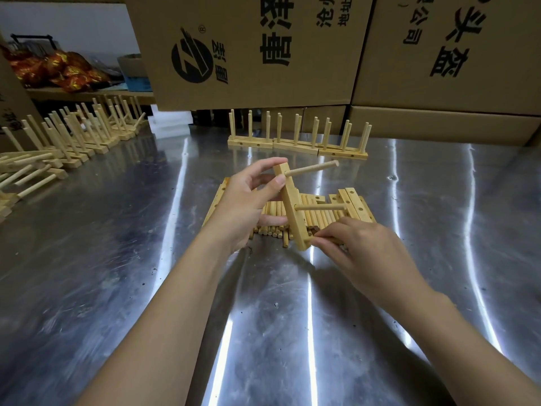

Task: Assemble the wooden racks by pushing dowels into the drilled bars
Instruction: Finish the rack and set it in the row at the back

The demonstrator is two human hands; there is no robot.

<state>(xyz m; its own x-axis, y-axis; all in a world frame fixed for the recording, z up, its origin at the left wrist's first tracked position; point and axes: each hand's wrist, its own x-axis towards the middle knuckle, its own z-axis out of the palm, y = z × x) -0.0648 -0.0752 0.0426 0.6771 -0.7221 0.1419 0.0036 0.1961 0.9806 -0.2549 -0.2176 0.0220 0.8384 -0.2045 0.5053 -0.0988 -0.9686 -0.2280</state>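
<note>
1. Head view, centre of the frame: the left hand (248, 206) holds a drilled bar (292, 212) above the table, with the thumb on its front face and the fingers curled behind it. The bar stands steeply, its lower end toward the viewer.
2. Two dowels already sit in the bar and point to the right: an upper dowel (311, 168) and a middle dowel (320, 206).
3. The right hand (360, 253), right of centre, pinches a third dowel (310, 238) with narrow fingers at the bar's lower end.
4. Under the hands lies a pile of loose dowels (272, 230), with spare bars (355, 205) just beside it on the right.
5. Behind, finished racks (295, 142) stand in a row; more racks (73, 133) are at the left.
6. Everything rests on a shiny metal table (117, 259), and cardboard boxes (248, 48) fill the top.
</note>
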